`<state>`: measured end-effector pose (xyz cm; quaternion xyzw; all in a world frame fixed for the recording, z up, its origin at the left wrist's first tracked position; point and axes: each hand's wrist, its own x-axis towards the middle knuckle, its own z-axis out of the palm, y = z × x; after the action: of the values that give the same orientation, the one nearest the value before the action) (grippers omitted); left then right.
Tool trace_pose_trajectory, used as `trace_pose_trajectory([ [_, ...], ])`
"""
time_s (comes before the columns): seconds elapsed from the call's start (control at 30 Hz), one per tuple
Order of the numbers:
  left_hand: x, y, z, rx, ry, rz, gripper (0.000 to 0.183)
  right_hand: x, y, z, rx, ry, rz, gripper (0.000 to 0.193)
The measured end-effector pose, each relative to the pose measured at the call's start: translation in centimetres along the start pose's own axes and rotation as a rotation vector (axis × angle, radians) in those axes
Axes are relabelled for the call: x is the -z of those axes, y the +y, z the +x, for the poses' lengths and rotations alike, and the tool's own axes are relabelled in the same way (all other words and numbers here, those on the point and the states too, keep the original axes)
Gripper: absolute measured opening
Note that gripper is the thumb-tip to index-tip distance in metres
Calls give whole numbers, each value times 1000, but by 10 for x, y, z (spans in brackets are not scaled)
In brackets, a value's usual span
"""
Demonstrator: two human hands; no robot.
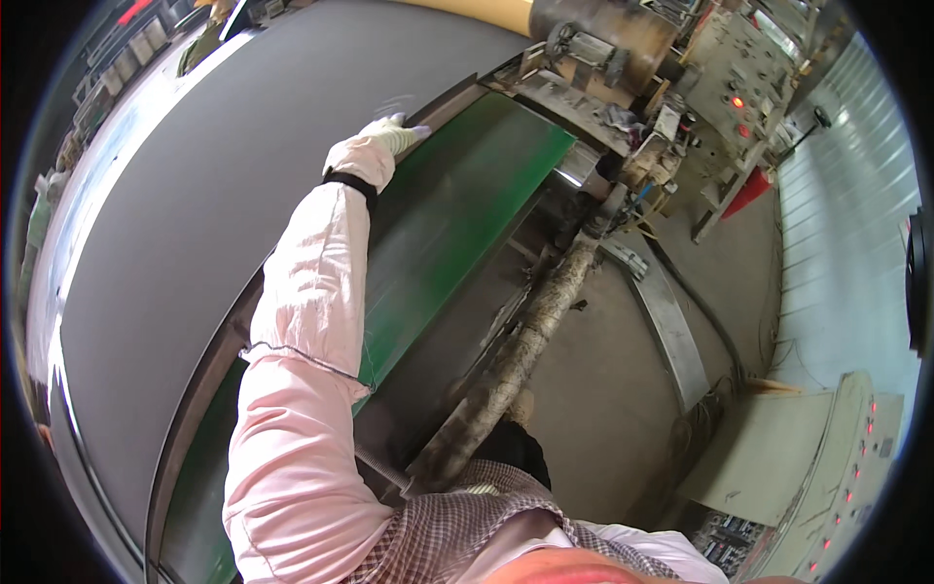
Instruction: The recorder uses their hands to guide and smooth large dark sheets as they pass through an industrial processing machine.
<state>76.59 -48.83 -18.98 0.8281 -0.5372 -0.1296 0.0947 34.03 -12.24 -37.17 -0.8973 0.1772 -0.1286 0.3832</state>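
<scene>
My left hand, in a pale knitted glove, reaches forward along a dark metal rail. Its fingers look spread, slightly smeared, and I see nothing held in them. The hand lies over the line where a broad dark grey sheet meets the rail; whether it presses on either, I cannot tell. A pale pink sleeve with a black wrist band covers the arm. To the right of the rail runs a long green panel, partly hidden by my forearm. My right hand is out of the picture; only a white sleeve shows low at the right.
A dirty roller crosses beside my body. Far right stands machinery with a grey control panel bearing red lights. Another control cabinet is at lower right. A metal strip and a dark hose lie on the floor.
</scene>
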Motion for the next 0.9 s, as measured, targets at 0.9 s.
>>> trace_pose_trajectory([
  [0.9, 58, -421, -607, 1120, 382, 171, 65, -37, -54, -14, -118, 57, -569, 30],
])
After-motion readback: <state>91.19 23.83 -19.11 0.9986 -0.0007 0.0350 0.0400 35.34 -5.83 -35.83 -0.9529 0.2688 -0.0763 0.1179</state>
